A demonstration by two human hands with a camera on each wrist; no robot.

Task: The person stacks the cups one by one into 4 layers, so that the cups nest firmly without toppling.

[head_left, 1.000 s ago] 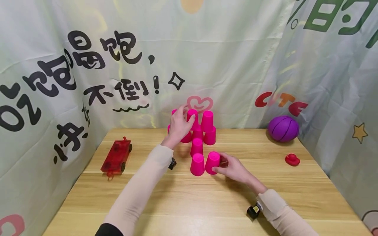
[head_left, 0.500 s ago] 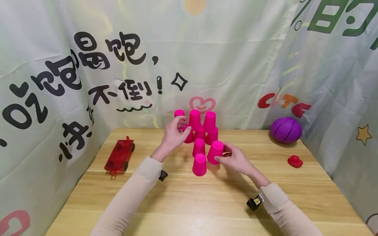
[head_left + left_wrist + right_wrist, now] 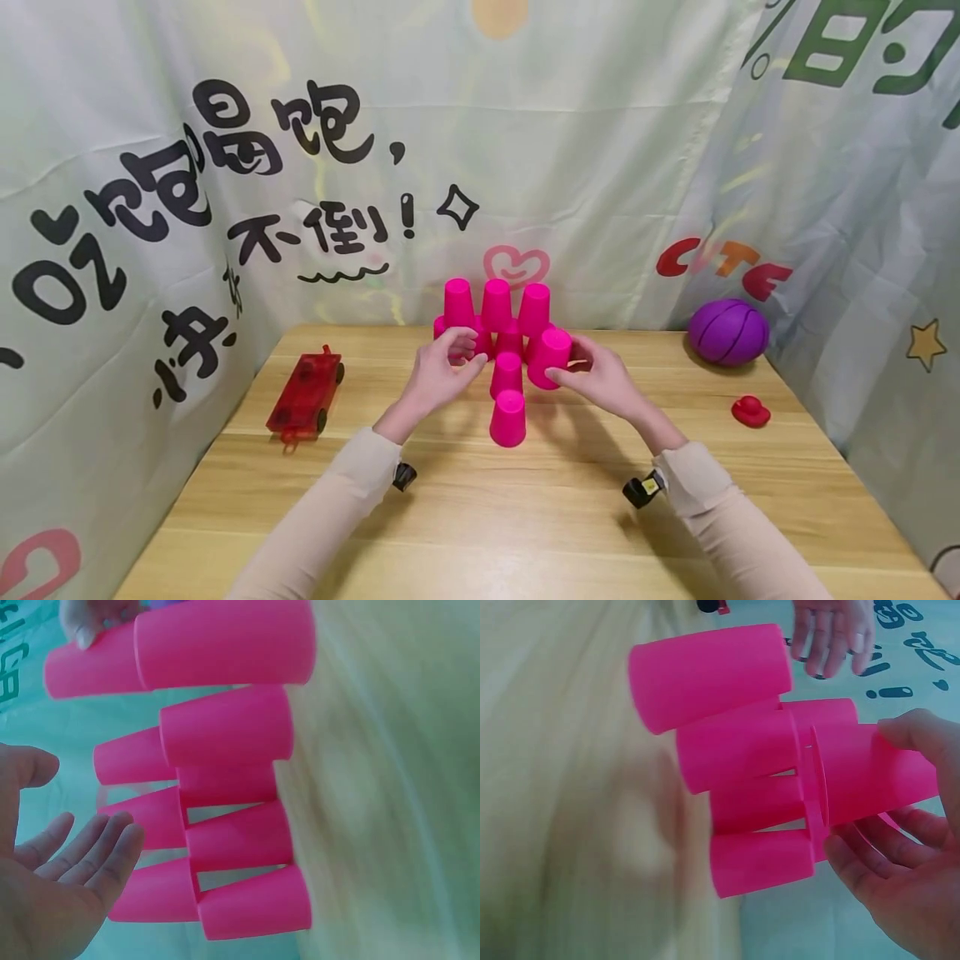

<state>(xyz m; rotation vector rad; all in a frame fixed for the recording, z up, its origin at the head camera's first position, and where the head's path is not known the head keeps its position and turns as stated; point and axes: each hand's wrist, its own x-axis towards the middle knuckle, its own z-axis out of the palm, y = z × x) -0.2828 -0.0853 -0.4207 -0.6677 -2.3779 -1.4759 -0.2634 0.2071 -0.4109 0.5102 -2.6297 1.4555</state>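
My right hand grips an upside-down pink cup between thumb and fingers, lifted off the table. In the right wrist view this held cup hangs near the upper cups of the stack. Behind it stands a row of pink cups with three more, including an upper cup, on top. Two single cups stand in front of that row: a middle cup and a front cup. My left hand, empty with relaxed fingers, hovers beside the stack's left side, partly covering lower cups.
A red transparent toy car lies at the table's left. On the right are a purple ball and a small red hat-shaped object. A printed cloth hangs behind the wooden table.
My right hand has lifted its cup from beside the front cup and carried it up and towards the stack. My left hand has drawn down from the stack's upper left cup.
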